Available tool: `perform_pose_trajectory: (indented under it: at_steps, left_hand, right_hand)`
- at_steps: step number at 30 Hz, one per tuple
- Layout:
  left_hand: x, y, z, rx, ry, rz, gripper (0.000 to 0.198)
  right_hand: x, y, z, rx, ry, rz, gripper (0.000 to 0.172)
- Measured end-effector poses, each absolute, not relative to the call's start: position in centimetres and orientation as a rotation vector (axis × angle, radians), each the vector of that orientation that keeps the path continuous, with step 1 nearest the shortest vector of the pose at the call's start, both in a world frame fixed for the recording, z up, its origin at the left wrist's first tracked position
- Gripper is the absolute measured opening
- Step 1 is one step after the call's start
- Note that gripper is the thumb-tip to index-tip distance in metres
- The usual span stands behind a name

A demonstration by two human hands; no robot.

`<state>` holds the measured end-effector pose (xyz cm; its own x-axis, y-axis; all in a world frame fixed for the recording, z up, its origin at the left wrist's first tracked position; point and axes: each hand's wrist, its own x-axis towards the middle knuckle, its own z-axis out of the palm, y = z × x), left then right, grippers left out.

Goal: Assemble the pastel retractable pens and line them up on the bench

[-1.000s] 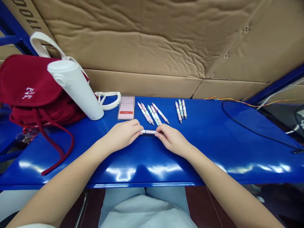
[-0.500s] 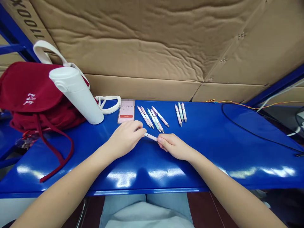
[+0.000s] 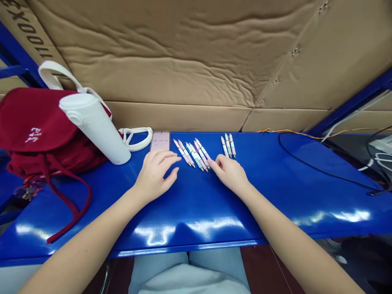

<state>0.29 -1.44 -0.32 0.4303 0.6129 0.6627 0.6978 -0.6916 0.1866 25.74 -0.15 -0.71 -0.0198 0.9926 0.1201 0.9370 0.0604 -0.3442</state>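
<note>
My left hand is open and holds nothing, its fingers spread over the lower end of a phone that shows a timer. To its right lies a cluster of pastel pens, pink, green and white, side by side with their tips toward me. My right hand is closed, thumb and finger pinched at the lower end of the rightmost pink-and-white pen in that cluster. Just beyond the right hand lie three more pens. The inside of my right hand is hidden.
A white bottle leans against a dark red bag on the left, with a white strap beside it. A black cable and thin coloured wires cross the blue table at right. Cardboard stands behind.
The pen held between both hands is no longer there. My left hand has opened and moved slightly left; my right hand has moved up and right to the pen cluster.
</note>
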Motion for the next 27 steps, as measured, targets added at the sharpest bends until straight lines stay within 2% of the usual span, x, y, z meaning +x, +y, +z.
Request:
perform_pose_trajectory:
  at_steps: [5,12,15,19,22,24,27]
  left_hand:
    - [0.2,-1.7,0.1,-2.634,-1.152,-1.049,0.014]
    - [0.0,-1.5,-0.1,-2.727,-1.180,-0.885,0.018]
    - [0.1,-1.6,0.0,-2.696,-1.161,-0.845,0.022]
    - [0.8,-2.3,0.4,-2.528,-1.082,-0.850,0.031]
    - [1.3,-2.7,0.5,-2.555,-1.013,-0.764,0.026]
    - [1.3,-2.7,0.3,-2.656,-0.968,-0.686,0.022]
    - [1.2,-2.5,0.0,-2.745,-0.994,-0.617,0.028]
  right_hand:
    - [28.5,1.2,-0.5,-2.246,-1.869,0.011,0.036]
    - [29.4,2.4,-1.1,-2.339,-1.957,0.011,0.032]
    - [28.5,1.5,-0.6,-2.148,-1.963,0.114,0.032]
    - [25.9,-1.0,-0.2,-1.595,-2.222,0.373,0.028]
    - [23.7,-2.7,-0.2,-1.330,-2.424,0.561,0.026]
    - [22.8,-3.2,-0.3,-1.291,-2.443,0.648,0.027]
    - [22.7,-3.3,-0.3,-1.299,-2.413,0.695,0.029]
